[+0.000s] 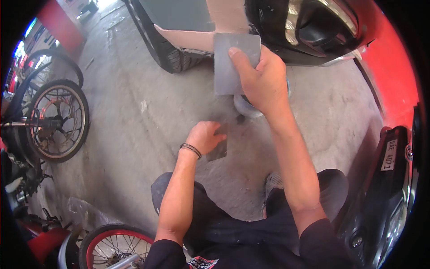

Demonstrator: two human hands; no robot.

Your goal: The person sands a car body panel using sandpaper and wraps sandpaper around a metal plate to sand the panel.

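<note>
My right hand (266, 80) is closed on a flat grey rectangular putty spreader (228, 67), with the thumb lying along its face. The spreader's upper edge overlaps the lower edge of a car body panel (183, 15), which is grey with pinkish filler patches (190, 40); I cannot tell whether they touch. Lower and to the left, my left hand (206, 136) has its fingers curled on a thin dark flat plate (218, 151), held above the floor. A round container (246, 107) on the floor is partly hidden behind my right hand and wrist.
A car tyre (174, 58) and dark bumper (309, 49) are ahead. Motorcycle wheels (58, 121) stand on the left, with a red-rimmed wheel (114, 237) near my left elbow. A black vehicle with a plate (389, 154) is close on the right, below a red surface (394, 67).
</note>
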